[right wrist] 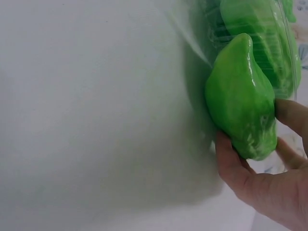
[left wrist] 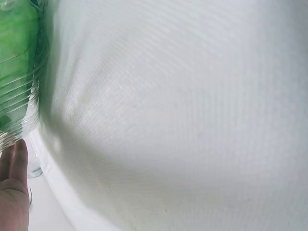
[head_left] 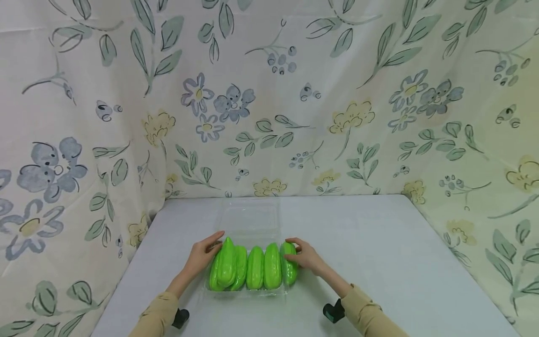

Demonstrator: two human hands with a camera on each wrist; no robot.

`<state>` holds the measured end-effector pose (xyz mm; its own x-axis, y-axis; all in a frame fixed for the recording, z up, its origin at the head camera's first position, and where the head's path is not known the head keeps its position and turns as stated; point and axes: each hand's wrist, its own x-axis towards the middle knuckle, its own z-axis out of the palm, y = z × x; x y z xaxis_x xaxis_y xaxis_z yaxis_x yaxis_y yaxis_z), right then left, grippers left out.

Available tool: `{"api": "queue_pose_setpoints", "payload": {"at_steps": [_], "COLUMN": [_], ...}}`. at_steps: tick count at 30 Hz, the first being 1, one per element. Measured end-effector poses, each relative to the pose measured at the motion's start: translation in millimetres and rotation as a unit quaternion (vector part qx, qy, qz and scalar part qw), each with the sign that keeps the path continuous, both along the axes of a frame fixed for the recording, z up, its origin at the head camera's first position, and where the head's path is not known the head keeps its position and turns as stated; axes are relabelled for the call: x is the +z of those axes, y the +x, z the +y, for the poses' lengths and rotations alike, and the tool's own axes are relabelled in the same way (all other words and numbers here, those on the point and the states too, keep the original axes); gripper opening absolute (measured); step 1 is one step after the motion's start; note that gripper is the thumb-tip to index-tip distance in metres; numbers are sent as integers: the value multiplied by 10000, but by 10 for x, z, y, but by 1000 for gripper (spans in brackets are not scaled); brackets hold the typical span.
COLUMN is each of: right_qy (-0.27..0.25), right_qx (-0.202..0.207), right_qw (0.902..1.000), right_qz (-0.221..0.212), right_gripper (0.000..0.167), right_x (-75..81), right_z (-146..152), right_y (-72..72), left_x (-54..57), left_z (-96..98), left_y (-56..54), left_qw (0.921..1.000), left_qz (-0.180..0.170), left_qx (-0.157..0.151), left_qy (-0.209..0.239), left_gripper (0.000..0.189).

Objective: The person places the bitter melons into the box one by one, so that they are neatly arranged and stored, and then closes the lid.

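A clear plastic clamshell box (head_left: 269,293) lies on the table with its lid folded back and several glossy green fruits (head_left: 255,269) side by side in it. One more fruit sits on top of those at the left. My right hand (head_left: 309,258) grips a long, tapered green fruit (right wrist: 243,98) just outside the box's right wall, thumb on one side and fingers on the other. At the box's left side, my left hand (head_left: 202,255) touches the ribbed wall. The left wrist view shows fairly straight fingers (left wrist: 19,161) there; its thumb is hidden.
The open transparent lid (head_left: 248,217) lies flat behind the box. A white cloth covers the table (head_left: 370,252). Floral curtains (head_left: 269,93) hang behind and at both sides. A dark device (head_left: 334,311) is worn at my right wrist, another (head_left: 181,318) at my left.
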<state>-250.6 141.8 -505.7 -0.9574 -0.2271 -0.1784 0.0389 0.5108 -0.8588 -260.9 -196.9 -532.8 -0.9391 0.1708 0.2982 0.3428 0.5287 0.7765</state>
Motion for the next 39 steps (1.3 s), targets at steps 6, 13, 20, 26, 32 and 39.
{"api": "queue_pose_setpoints", "payload": {"at_steps": [6,13,20,26,32,39], "right_qy": [-23,-95,-117,-126,-284,-515], "right_qx": [15,-38,-129,-163,-294,-456], "right_qw": [9999,9999,9997,9997,9991,9975], "right_qz": [-118,-130,-149,-128,55,140], "right_gripper": [52,53,52,53,52,52], "right_x": [39,38,41,20,-28,-54], "right_z": [15,19,19,15,-3,-18], "right_y": [3,10,41,70,117,170], "left_x": [20,34,33,28,-17,27], "left_z": [14,22,28,26,13,4], "left_y": [-5,-6,-7,-7,-7,8], "left_qw": [10000,10000,10000,10000,9991,10000], "left_qz": [9,23,-49,51,420,-59], "left_qx": [7,23,-14,-18,-26,-25], "left_qy": [-7,-80,-18,-45,-71,-15], "left_gripper": [43,42,43,42,41,42]}}
